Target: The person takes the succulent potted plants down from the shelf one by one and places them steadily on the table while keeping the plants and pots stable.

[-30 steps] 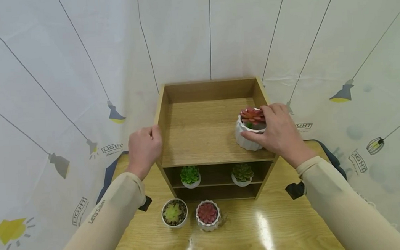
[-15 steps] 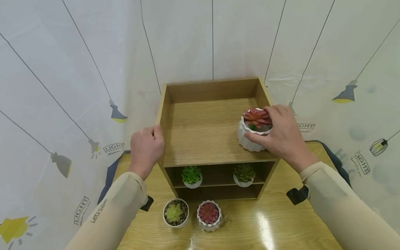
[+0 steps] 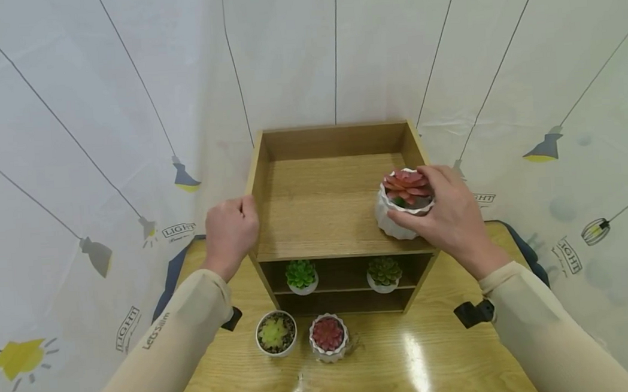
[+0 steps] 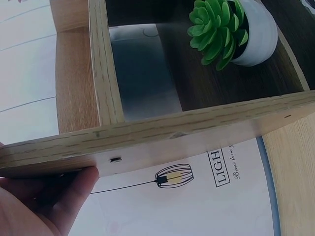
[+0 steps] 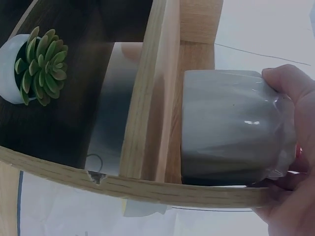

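Note:
My right hand (image 3: 450, 214) grips a white fluted pot with a red succulent (image 3: 393, 215) by its rim, at the right end of the wooden shelf unit's top (image 3: 320, 207). In the right wrist view, the pot (image 5: 231, 128) stands upright beside the side panel, its base at the top board. My left hand (image 3: 231, 232) is curled into a fist against the outside of the left side panel. The left wrist view shows its thumb (image 4: 81, 189) touching that panel. Most of the left fingers are hidden there.
Below the top, a bright green succulent (image 3: 300, 276) and a darker green one (image 3: 384, 272) stand in white pots on the shelf. On the table (image 3: 379, 372) in front are a yellow-green succulent (image 3: 275, 333) and a dark red one (image 3: 328, 334). A printed sheet (image 3: 294, 53) hangs behind.
My right hand has shifted the red succulent's pot slightly to the right, towards the right side panel. The left hand stays at the left panel.

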Demonstrator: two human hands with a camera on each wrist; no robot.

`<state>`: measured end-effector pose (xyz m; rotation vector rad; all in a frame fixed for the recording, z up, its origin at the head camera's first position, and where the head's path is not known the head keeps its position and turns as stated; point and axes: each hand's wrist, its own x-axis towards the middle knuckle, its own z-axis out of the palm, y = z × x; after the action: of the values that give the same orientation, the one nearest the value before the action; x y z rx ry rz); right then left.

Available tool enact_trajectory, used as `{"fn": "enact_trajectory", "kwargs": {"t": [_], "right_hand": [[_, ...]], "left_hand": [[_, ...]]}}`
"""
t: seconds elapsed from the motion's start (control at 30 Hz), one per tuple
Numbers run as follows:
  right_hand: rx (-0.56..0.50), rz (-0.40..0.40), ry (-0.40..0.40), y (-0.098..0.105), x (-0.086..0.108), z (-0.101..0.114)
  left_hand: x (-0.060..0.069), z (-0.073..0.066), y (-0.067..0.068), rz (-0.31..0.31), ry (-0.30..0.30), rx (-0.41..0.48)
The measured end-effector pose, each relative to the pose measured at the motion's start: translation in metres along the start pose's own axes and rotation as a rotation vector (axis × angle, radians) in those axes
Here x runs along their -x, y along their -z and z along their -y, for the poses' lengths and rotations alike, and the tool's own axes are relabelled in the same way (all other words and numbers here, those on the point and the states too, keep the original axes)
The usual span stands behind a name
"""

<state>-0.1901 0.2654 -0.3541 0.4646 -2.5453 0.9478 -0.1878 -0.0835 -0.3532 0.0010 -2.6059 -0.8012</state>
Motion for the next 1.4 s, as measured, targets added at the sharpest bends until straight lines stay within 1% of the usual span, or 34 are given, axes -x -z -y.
{"fn": "enact_trajectory", "kwargs": {"t": [0.3, 0.53, 0.83, 1.23, 1.4], "right_hand": [[-0.032, -0.005, 0.006, 0.007, 0.006, 0.004], [-0.045, -0.022, 0.036, 0.012, 0.012, 0.005], [-0.05, -0.005, 0.049, 0.018, 0.022, 0.009], [-0.047, -0.06, 0.094, 0.021, 0.038, 0.012], [-0.043, -0.055, 0.086, 0.022, 0.046, 0.015]], "left_hand": [[0.001, 0.0, 0.0, 0.003, 0.006, 0.018], [0.001, -0.001, -0.001, -0.013, -0.01, 0.002], [0.0, 0.0, -0.001, -0.018, -0.015, -0.004], [0.0, 0.001, -0.002, -0.027, -0.028, -0.002], [0.001, 0.001, -0.002, -0.027, -0.031, 0.006]]}}
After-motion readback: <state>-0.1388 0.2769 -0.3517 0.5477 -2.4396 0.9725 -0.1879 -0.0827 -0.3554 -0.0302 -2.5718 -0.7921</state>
